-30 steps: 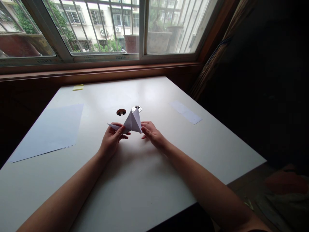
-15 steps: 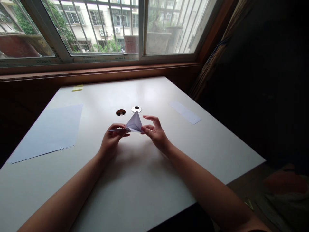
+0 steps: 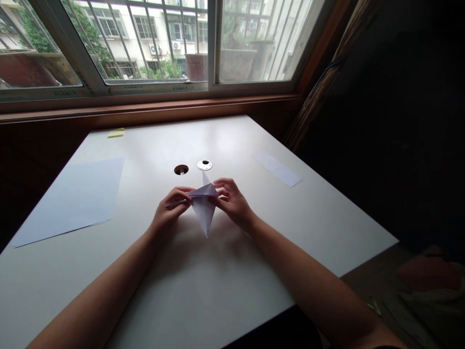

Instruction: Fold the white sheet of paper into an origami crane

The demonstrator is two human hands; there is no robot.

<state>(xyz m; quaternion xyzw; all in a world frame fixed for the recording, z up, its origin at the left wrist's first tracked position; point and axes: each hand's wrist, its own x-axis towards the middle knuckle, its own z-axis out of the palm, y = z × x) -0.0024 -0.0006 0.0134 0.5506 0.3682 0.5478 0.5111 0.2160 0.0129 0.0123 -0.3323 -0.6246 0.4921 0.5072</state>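
Note:
Between my hands, above the white table [image 3: 232, 300], is a folded sheet of pale paper [image 3: 204, 212]. One pointed flap hangs down toward me and a narrow point sticks up at the back. My left hand [image 3: 170, 209] pinches the paper's left side, and a thin edge of it shows between the fingers. On the right side, my right hand [image 3: 234, 201] holds the paper between thumb and fingers. Fingertips partly cover both side edges of the folds.
Flat paper sheets [image 3: 72, 198] lie at the left, and a narrow paper strip [image 3: 278, 168] at the right. A yellow piece [image 3: 116, 133] sits near the back edge. Beyond my hands are a round hole [image 3: 181, 170] and a silver ring cover [image 3: 205, 165]. A barred window [image 3: 145, 48] stands behind.
A pointed flap of the folded paper has come down toward me, where before a broad triangle stood up. My right fingers have closed in on the paper.

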